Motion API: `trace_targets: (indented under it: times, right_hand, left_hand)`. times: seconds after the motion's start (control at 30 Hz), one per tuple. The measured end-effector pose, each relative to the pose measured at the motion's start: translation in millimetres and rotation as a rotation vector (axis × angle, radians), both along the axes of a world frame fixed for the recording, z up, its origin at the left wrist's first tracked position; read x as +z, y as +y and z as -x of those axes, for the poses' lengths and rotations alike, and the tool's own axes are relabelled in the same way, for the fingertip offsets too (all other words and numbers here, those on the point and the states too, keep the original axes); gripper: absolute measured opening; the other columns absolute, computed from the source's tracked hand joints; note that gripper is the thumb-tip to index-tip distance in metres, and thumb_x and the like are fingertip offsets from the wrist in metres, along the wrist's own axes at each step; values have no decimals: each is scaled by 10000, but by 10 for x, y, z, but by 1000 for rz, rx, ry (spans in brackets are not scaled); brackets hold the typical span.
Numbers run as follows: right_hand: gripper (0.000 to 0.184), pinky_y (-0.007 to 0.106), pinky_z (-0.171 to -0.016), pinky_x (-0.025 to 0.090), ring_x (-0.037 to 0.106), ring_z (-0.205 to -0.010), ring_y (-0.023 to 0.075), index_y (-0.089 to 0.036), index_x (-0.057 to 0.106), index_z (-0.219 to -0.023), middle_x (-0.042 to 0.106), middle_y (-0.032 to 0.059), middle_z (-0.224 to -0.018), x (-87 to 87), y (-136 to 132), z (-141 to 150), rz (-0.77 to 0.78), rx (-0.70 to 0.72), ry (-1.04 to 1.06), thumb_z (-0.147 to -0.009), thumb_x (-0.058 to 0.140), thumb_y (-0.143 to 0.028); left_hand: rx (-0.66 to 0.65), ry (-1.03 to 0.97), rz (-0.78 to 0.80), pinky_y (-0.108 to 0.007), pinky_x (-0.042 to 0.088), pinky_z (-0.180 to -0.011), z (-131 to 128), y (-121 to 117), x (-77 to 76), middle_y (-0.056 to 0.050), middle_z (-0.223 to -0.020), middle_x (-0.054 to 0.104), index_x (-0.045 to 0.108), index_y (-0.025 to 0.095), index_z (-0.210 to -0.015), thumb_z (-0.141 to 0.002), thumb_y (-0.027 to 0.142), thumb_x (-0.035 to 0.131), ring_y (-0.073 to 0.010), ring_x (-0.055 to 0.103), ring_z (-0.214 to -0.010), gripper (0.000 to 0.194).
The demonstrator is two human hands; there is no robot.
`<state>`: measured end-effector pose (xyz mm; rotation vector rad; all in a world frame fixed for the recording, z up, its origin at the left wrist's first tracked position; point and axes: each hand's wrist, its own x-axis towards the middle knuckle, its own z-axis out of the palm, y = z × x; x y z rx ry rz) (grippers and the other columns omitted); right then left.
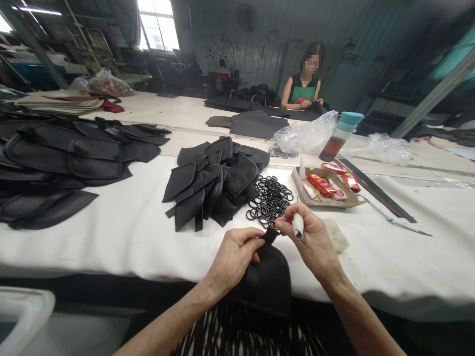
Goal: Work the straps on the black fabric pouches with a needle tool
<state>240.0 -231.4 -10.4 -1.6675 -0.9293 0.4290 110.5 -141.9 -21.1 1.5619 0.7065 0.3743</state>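
Observation:
My left hand (233,254) grips a black fabric piece (269,282) with a rounded body and a narrow strap at the top, held at the near table edge over my lap. My right hand (308,235) pinches the strap's tip together with a black ring, and a small white tube (298,226) is tucked between its fingers. Just beyond both hands lies a heap of black rings (269,200). A pile of similar black fabric pieces (215,180) lies left of the rings.
A shallow cardboard box (326,190) holds red packets and small tubes. A teal-lidded bottle (339,136) and clear plastic bags (308,133) stand behind it. Stacked black pieces (67,158) fill the left. A long dark strip (374,190) lies right. Another person (306,84) sits across the table.

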Motion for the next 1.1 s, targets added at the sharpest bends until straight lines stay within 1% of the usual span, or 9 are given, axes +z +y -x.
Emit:
trace_targets:
  times: [0.1,0.2,0.37,0.47,0.57,0.67,0.77,0.93,1.1]
  right_hand:
    - [119,253,-569,379,484,-606,138,-215,478,-752,541,-52,-641,35,-11,-22,33,53,-10,-781,582,-267]
    - [107,238,-547,372,472,-601,132,-213,494,-737,542,-50,-650,111,-32,-37,83,99,-96,-774,583,-258]
    - [85,223,-533,358,470,-585,123,-216,500,-730,566,-56,-643,269,-59,-60,197,170,-229,-777,571,-223]
    - [105,209,-510,344,461,-563,111,-213,496,-704,557,-64,-617,320,-49,-65,216,190,-275,-768,578,-200]
    - [123,206,-489,348,452,-536,108,-212,485,-688,536,-67,-580,340,-28,-59,198,199,-210,-756,586,-228]
    - [137,215,-481,373,482,-510,115,-213,483,-690,542,-62,-548,365,-15,-45,209,218,-112,-743,594,-274]
    - [139,224,-480,393,504,-505,125,-215,487,-690,551,-55,-530,407,-10,-34,235,229,-71,-728,601,-283]
    - [122,228,-510,416,514,-537,121,-206,489,-722,582,-39,-586,435,-1,-54,284,283,-1,-720,595,-266]
    - [135,237,-545,438,531,-552,119,-207,474,-734,593,-42,-612,431,3,-69,295,360,70,-708,593,-265]
  left_hand:
    - [-26,-24,-51,-234,403,-568,9,13,-27,26,-523,560,707,166,-806,-762,205,532,-130,522,-516,185]
    - [-50,-20,-72,-227,404,-557,21,30,-38,23,-569,577,703,175,-793,-764,206,524,-124,524,-522,183]
    - [-87,27,-153,-222,387,-527,42,51,-6,23,-577,575,693,176,-760,-777,236,515,-121,526,-512,189]
    - [-94,19,-142,-226,396,-529,52,54,11,17,-601,591,692,172,-758,-770,237,518,-124,534,-515,186]
    - [-93,-7,-105,-226,404,-548,61,58,2,13,-631,604,688,171,-765,-764,225,525,-121,538,-529,172]
    - [-79,-27,-74,-215,398,-548,72,66,-27,24,-623,587,684,174,-786,-772,224,536,-111,531,-528,157]
    - [-74,-41,-56,-210,397,-549,87,74,-59,30,-617,575,682,175,-793,-779,232,546,-106,529,-531,148]
    - [-94,-66,-33,-212,406,-553,104,94,-98,27,-642,587,689,176,-807,-782,249,561,-104,527,-538,150]
    - [-126,-82,24,-210,423,-572,106,123,-82,10,-689,617,703,162,-838,-773,220,561,-104,536,-560,167]
